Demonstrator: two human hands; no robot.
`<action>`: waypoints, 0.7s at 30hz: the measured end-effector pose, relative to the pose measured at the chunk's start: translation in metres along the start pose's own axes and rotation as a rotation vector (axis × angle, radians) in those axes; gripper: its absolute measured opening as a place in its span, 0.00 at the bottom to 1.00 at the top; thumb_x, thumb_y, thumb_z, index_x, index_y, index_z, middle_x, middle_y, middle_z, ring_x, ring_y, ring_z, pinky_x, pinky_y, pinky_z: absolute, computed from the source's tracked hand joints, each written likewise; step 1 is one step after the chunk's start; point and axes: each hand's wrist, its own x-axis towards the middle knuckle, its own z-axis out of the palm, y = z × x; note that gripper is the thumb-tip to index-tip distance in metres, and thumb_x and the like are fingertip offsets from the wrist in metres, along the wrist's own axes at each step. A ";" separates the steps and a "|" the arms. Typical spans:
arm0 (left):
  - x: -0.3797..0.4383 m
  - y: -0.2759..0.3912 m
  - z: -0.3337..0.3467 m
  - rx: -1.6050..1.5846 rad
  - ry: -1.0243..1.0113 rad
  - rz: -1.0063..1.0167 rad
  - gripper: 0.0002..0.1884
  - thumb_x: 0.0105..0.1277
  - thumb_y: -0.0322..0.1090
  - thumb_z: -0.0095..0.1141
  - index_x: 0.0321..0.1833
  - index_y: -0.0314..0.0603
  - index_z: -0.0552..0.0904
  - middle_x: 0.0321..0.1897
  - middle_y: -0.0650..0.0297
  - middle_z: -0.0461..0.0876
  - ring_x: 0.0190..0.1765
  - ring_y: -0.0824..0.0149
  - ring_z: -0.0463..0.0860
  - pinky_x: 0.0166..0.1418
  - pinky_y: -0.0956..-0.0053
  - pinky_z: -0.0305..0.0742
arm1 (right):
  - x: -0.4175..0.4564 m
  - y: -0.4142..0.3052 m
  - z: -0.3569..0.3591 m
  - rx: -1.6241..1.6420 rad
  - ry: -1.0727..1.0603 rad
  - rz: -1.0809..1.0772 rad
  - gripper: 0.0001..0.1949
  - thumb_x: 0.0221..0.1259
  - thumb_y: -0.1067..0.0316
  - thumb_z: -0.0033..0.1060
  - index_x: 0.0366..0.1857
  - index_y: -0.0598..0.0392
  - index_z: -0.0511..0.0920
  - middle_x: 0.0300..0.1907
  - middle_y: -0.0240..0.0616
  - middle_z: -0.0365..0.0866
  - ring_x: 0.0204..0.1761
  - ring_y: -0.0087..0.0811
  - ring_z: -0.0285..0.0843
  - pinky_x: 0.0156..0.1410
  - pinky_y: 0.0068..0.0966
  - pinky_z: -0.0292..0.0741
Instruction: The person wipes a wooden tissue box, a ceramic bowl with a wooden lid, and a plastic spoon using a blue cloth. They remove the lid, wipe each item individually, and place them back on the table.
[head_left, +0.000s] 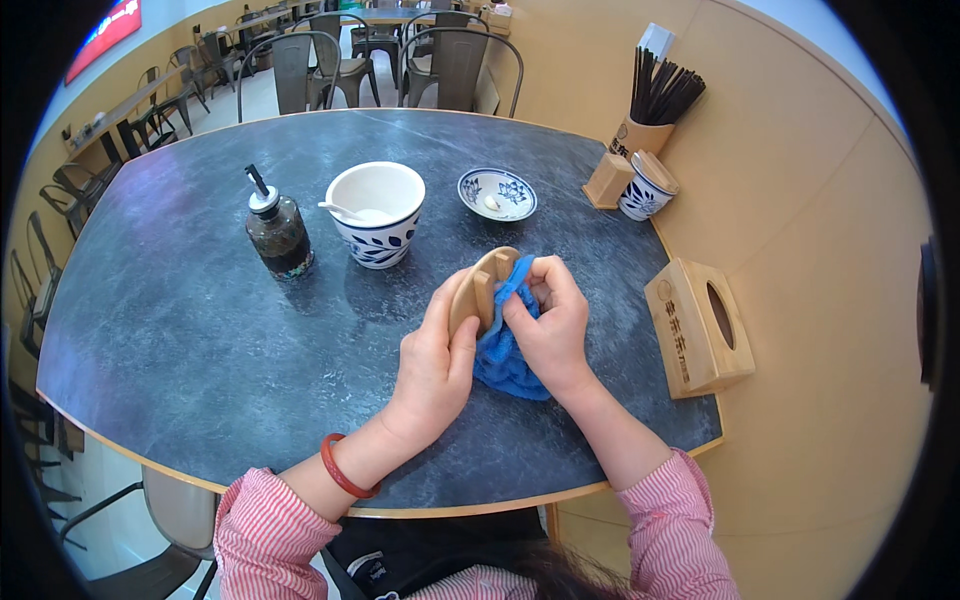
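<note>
My left hand (439, 352) grips a round wooden lid (466, 304) by its edge, tilted up above the table, with two wooden strips on the face turned to the right. Pinched in my right hand (553, 322) is a blue cloth (514, 364), pressed against the lid near those strips; its lower part hangs bunched toward the tabletop. Beyond my hands stands a white and blue patterned ceramic pot (379, 217), lidless, with a white spoon (341, 211) leaning over its rim. A shallow patterned dish (497, 195) to its right holds a small pale piece (492, 202).
Left of the pot is a glass bottle (277, 236) with a pour spout and dark contents. Along the right wall stand a wooden tissue box (697, 330), a lidded patterned jar (645, 191), a small wooden holder (609, 180) and a chopstick holder (641, 139). Metal chairs (457, 64) line the far edge.
</note>
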 end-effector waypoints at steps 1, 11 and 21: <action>-0.001 0.000 0.001 -0.024 -0.010 -0.025 0.23 0.68 0.24 0.45 0.67 0.39 0.62 0.43 0.45 0.80 0.43 0.50 0.84 0.42 0.66 0.78 | 0.002 -0.001 0.000 0.012 0.022 -0.004 0.09 0.52 0.71 0.66 0.29 0.58 0.73 0.27 0.34 0.77 0.29 0.19 0.75 0.36 0.19 0.74; -0.006 0.000 0.010 0.052 -0.017 0.096 0.25 0.67 0.24 0.46 0.68 0.39 0.62 0.44 0.44 0.79 0.39 0.50 0.84 0.41 0.65 0.79 | 0.012 -0.003 -0.010 -0.112 -0.037 0.127 0.17 0.55 0.61 0.66 0.20 0.57 0.68 0.17 0.29 0.70 0.22 0.16 0.66 0.25 0.18 0.65; 0.002 -0.007 -0.001 -0.058 0.056 0.011 0.22 0.69 0.26 0.44 0.66 0.35 0.65 0.52 0.49 0.77 0.54 0.59 0.80 0.55 0.70 0.74 | 0.004 -0.005 0.000 -0.137 -0.116 0.010 0.09 0.51 0.73 0.61 0.36 0.57 0.72 0.33 0.41 0.73 0.34 0.35 0.75 0.40 0.28 0.73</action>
